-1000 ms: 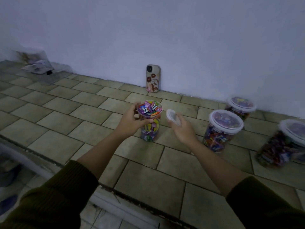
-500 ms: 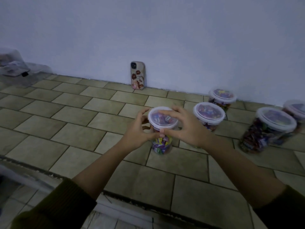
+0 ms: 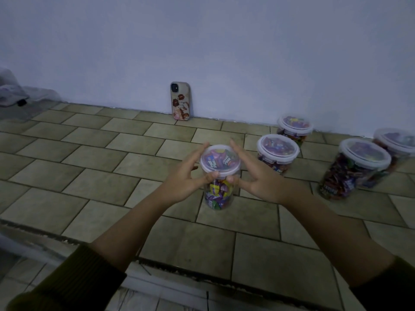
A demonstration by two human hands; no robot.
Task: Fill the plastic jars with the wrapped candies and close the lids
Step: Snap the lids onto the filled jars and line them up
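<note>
A small clear plastic jar (image 3: 217,197) full of wrapped candies stands on the tiled floor (image 3: 94,153), with a clear lid (image 3: 220,161) sitting on top. My left hand (image 3: 183,182) lies against the lid's left side and my right hand (image 3: 261,179) against its right. The fingers of both are straight. Both thumbs press on the front of the lid's rim.
To the right stand several larger lidded jars of candies: one (image 3: 278,153) close by, one (image 3: 294,127) near the wall, and two (image 3: 354,170) (image 3: 398,145) at the far right. A phone (image 3: 180,101) leans on the wall. The tiled step's edge (image 3: 157,262) runs below my arms.
The lid, held apart in my right hand a second ago, now sits on the jar. My fingers have straightened from a curled hold around the lid, and both thumbs now press its rim.
</note>
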